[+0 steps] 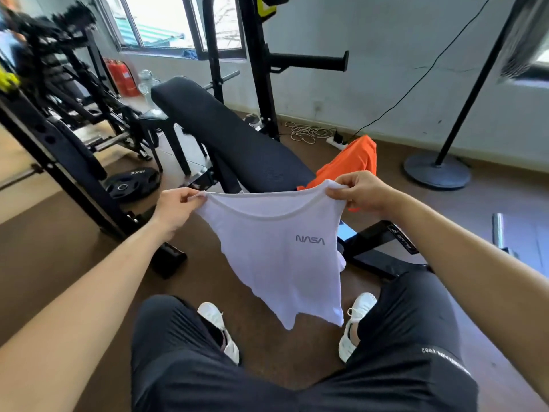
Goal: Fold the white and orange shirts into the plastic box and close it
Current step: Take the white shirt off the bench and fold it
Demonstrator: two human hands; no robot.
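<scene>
A white shirt [276, 257] with a small NASA print hangs in the air in front of me, above my knees. My left hand [178, 206] pinches its left shoulder and my right hand [359, 190] pinches its right shoulder, stretching the neckline between them. Behind it an orange shirt [350, 163] lies crumpled on the near end of a black padded weight bench [225, 138]. No plastic box shows in this view.
A black rack frame [59, 162] and a weight plate [130, 182] stand to the left. A lamp stand base [436, 171] sits at the right, with coiled cables [309, 132] by the wall. Brown floor lies around my white shoes [219, 328].
</scene>
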